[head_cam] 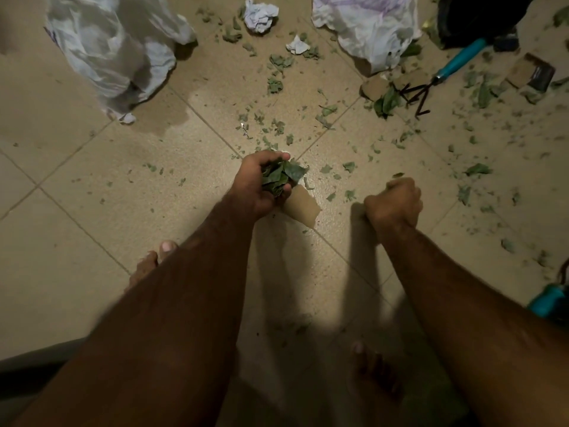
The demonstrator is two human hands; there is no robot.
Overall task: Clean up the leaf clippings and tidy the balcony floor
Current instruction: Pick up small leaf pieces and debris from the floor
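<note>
My left hand (pixel 258 183) is closed around a bunch of green leaf clippings (pixel 281 177), and a piece of brown cardboard (pixel 301 206) sticks out below it. To its right, my right hand (pixel 392 201) is curled into a fist just above the tile floor; a small leaf bit shows at its fingertips, and what is inside the fist is hidden. Several small leaf clippings (pixel 326 118) lie scattered over the beige tiles ahead and to the right, with bigger leaves (pixel 386 101) near the rake.
A white plastic bag (pixel 114 47) lies at the top left, another (pixel 369 26) at the top right. Crumpled paper (pixel 260 15) sits between them. A teal-handled hand rake (pixel 446 70), a dark pot (pixel 474 16) and cardboard scraps (pixel 529 72) lie at the right. My bare feet (pixel 151 263) stand below.
</note>
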